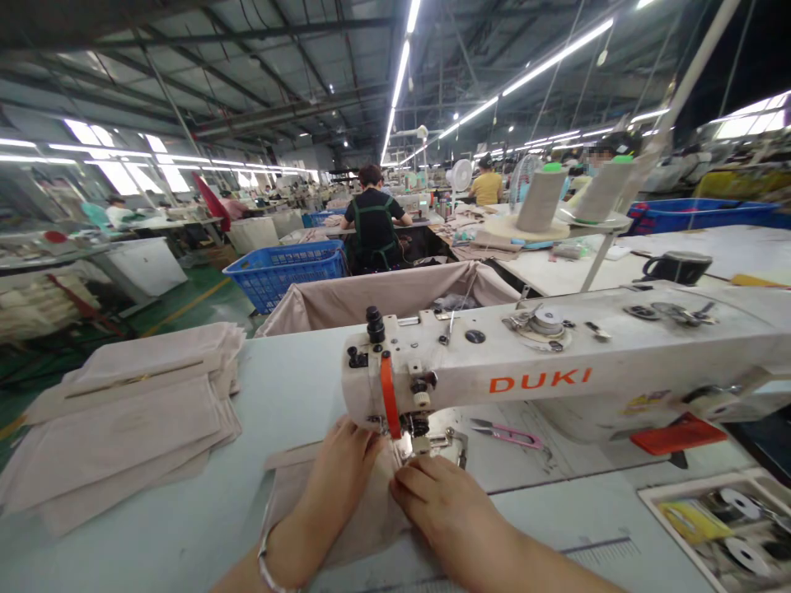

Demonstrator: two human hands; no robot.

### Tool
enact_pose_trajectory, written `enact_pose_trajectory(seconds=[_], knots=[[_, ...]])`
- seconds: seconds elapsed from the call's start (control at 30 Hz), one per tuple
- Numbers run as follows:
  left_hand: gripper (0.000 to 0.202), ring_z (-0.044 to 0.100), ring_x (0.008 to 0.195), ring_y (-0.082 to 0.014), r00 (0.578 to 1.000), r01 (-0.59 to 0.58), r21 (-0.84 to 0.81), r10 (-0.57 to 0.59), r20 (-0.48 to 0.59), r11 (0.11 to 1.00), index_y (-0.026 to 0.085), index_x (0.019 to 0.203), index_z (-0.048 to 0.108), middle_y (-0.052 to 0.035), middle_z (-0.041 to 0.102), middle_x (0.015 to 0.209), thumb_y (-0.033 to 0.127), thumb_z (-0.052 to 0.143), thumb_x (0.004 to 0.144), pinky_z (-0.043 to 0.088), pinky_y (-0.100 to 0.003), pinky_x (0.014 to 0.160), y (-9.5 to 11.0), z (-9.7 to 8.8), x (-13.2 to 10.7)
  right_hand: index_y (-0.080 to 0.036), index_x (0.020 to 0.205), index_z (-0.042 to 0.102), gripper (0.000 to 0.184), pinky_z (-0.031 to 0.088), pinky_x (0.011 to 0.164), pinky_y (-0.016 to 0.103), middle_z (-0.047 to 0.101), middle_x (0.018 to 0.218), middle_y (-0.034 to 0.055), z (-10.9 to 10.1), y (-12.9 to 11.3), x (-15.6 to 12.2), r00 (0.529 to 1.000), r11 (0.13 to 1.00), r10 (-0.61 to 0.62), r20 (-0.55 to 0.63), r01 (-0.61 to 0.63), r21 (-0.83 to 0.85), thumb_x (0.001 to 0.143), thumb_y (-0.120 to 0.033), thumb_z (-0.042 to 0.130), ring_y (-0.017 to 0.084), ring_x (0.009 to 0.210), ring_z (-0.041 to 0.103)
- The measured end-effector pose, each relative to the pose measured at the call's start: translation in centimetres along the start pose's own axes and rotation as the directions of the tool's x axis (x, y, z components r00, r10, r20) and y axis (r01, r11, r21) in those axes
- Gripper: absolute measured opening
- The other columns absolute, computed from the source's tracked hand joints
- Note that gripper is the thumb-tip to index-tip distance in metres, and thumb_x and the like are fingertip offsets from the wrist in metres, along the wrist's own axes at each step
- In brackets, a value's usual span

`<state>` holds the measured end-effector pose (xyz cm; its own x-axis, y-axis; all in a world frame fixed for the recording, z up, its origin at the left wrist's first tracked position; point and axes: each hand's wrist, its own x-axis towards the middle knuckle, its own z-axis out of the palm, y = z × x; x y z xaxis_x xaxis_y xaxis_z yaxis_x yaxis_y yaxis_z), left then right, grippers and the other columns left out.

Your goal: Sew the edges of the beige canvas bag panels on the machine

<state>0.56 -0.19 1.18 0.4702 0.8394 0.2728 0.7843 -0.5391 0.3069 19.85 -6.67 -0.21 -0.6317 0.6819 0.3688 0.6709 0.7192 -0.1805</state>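
A beige fabric piece (369, 535) lies on the sewing machine table under both my hands, its edge at the presser-foot area. My left hand (339, 471), with a bracelet at the wrist, is closed on the fabric just left of the needle; its fingertips are partly hidden. On the right, my right hand (440, 501) has bent fingers gripping the fabric close in front of the presser foot. Above them is the head of the white sewing machine (457, 362), with an orange strip (390, 397). The needle itself is hard to make out.
Stacked beige fabric pieces (142, 412) lie at the left. Pink-handled thread snips (510, 433) rest beyond my right hand. A bobbin tray (648, 502) sits at the right edge. Behind the machine are a cloth-lined bin (371, 292), a blue basket (290, 272) and a seated co-worker (374, 218).
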Motion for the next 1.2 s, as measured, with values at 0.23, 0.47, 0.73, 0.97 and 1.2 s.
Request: enact_pose_trajectory(seconds=[0.23,0.47,0.73,0.97,1.2], knots=[[0.049,0.065,0.117,-0.0199,0.922,-0.382,0.19,0.388,0.007,0.904,0.015,0.128,0.062,-0.0083,0.07,0.127,-0.003,0.042,0.087,0.054,-0.034,0.102,-0.3,0.7,-3.4,-0.01,0.123,0.062,0.032,0.052,0.087,0.038,0.067,0.119,0.0096,0.7,-0.5,-0.5,0.993,0.996,0.043,-0.108,-0.035,0.082,0.091,-0.012,0.063,0.025,0.098,0.059],[0.038,0.067,0.11,-0.0187,0.902,-0.429,0.121,0.433,-0.007,0.895,0.017,0.118,0.067,-0.0062,0.073,0.116,0.0,0.051,0.09,0.053,-0.031,0.104,-0.7,-0.3,-1.6,-0.012,0.12,0.063,0.031,0.051,0.086,0.04,0.069,0.112,0.0087,1.0,-0.5,0.0,0.99,0.997,0.071,-0.118,-0.066,0.043,0.089,-0.009,0.06,0.024,0.095,0.061],[0.036,0.068,0.108,-0.0194,0.92,-0.384,-0.003,0.382,-0.089,0.923,0.018,0.123,0.066,-0.007,0.073,0.116,0.007,0.043,0.098,0.057,-0.035,0.1,-0.7,0.3,-2.1,-0.007,0.117,0.064,0.029,0.051,0.086,0.039,0.071,0.112,0.0089,1.0,-0.4,-0.3,0.984,0.999,0.005,-0.177,0.003,0.048,0.088,-0.006,0.058,0.024,0.098,0.062],[0.027,0.069,0.102,-0.0212,0.944,-0.329,-0.068,0.326,-0.05,0.942,0.02,0.115,0.07,-0.0059,0.075,0.112,0.016,0.048,0.101,0.059,-0.037,0.093,-1.9,0.5,-1.7,-0.006,0.118,0.065,0.032,0.052,0.08,0.038,0.07,0.114,0.0096,0.8,-0.5,0.2,0.995,0.999,0.007,-0.099,-0.01,-0.03,0.086,-0.01,0.065,0.025,0.096,0.062],[0.028,0.067,0.108,-0.0205,0.944,-0.329,-0.099,0.328,-0.031,0.939,0.021,0.119,0.068,-0.0061,0.073,0.117,0.014,0.048,0.1,0.056,-0.036,0.1,-1.8,0.4,-1.7,-0.007,0.122,0.064,0.033,0.051,0.086,0.039,0.069,0.118,0.0095,1.7,-1.1,0.0,0.998,0.999,0.041,-0.047,-0.041,-0.002,0.09,-0.013,0.064,0.025,0.101,0.06]])
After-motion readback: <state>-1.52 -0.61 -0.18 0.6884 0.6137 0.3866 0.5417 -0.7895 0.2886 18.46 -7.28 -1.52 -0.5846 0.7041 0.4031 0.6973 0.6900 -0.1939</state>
